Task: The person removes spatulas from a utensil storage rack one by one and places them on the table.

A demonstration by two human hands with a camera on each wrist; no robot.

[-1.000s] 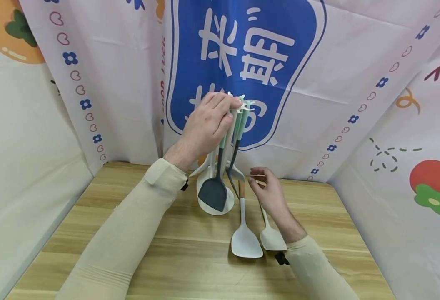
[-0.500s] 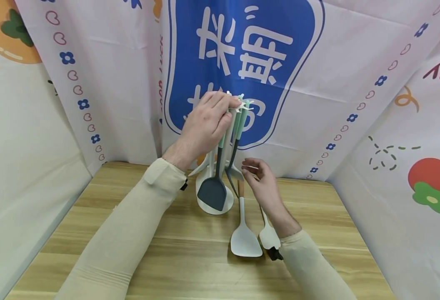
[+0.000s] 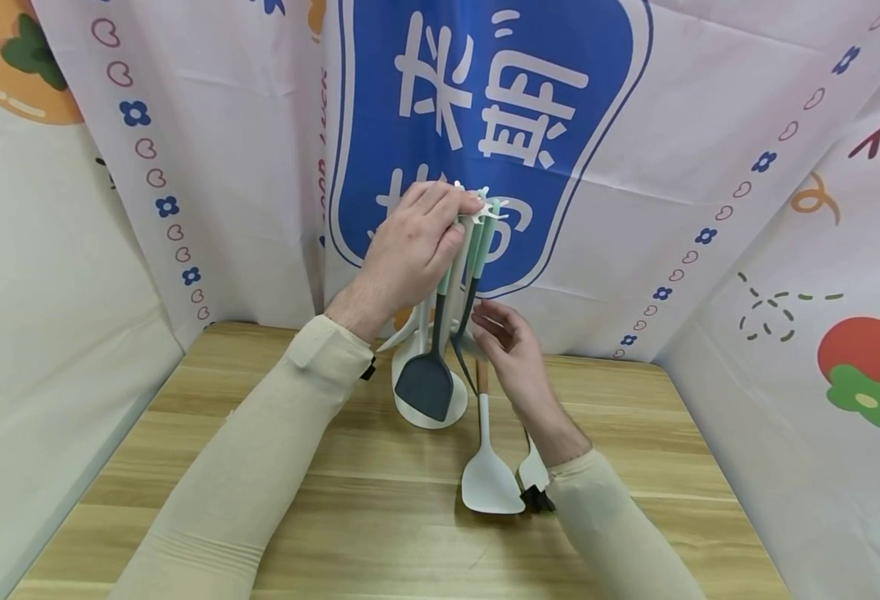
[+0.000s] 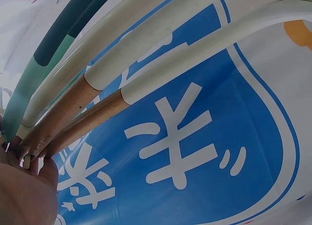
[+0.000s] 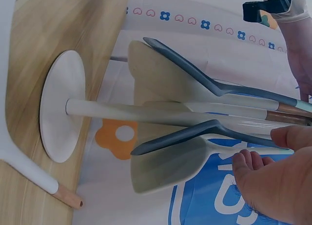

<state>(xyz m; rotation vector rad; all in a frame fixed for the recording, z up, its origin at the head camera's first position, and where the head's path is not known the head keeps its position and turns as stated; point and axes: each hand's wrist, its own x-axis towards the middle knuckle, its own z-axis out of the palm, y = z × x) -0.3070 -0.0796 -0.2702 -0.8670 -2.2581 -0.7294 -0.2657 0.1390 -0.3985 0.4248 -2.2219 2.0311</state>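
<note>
My left hand (image 3: 413, 242) grips the top of a white utensil rack, round its hooks (image 3: 488, 212). Spatulas with dark and pale heads hang from it, including a dark grey spatula (image 3: 427, 387) at the front. In the left wrist view, fingers of the left hand (image 4: 29, 191) lie at the upper ends of wooden handles (image 4: 68, 110). My right hand (image 3: 511, 354) is at the rack's right side, fingers loosely bent. In the right wrist view, the thumb of the right hand (image 5: 273, 181) overlaps a dark spatula's stem (image 5: 209, 128); contact is unclear. A pale spatula (image 5: 170, 161) hangs beside it.
The rack's round white base (image 5: 61, 132) stands on the wooden table (image 3: 365, 508) near its back edge. A white spatula with a wooden handle (image 3: 488, 483) lies in front, and another pale utensil (image 3: 533, 468) lies right of it, partly hidden. A printed cloth (image 3: 260, 167) hangs behind.
My right hand has moved left and upward, from above the table to beside the hanging spatulas. The left hand keeps its place on the rack's top.
</note>
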